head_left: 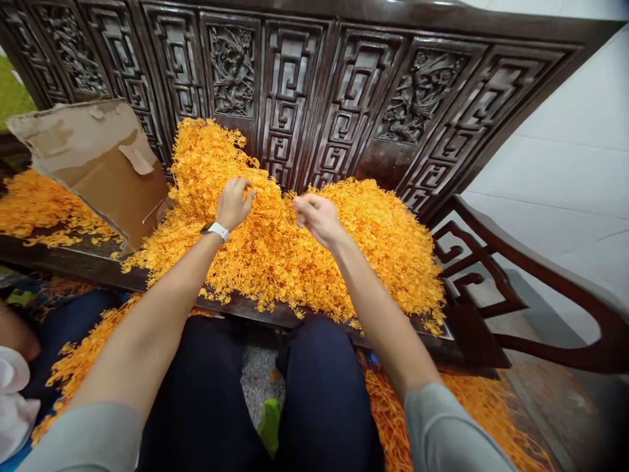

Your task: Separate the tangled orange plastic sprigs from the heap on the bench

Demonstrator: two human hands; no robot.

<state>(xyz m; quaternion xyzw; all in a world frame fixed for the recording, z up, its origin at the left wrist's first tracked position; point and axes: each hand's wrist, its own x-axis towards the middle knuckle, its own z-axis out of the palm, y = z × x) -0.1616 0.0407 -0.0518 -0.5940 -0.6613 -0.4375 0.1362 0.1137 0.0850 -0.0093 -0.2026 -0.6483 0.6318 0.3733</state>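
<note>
A large heap of small orange-yellow pieces (275,262) lies on the dark wooden bench seat (275,317). Over the heap's left part is my left hand (236,202), a white-banded watch (216,231) on its wrist; the fingers are bent and apart, with nothing seen between them. To the right, my right hand (317,215) hovers over the heap's middle, its fingers curled together at the tips. Whatever those fingertips hold, if anything, is too small to make out. The two hands are apart, facing each other.
A torn cardboard piece (108,170) leans at the left, with more orange pieces (44,203) beyond it. The carved backrest (295,85) rises behind the heap; a curved armrest (535,269) stands at right. Orange strands (393,419) lie below. Another person's arm (17,331) shows at far left.
</note>
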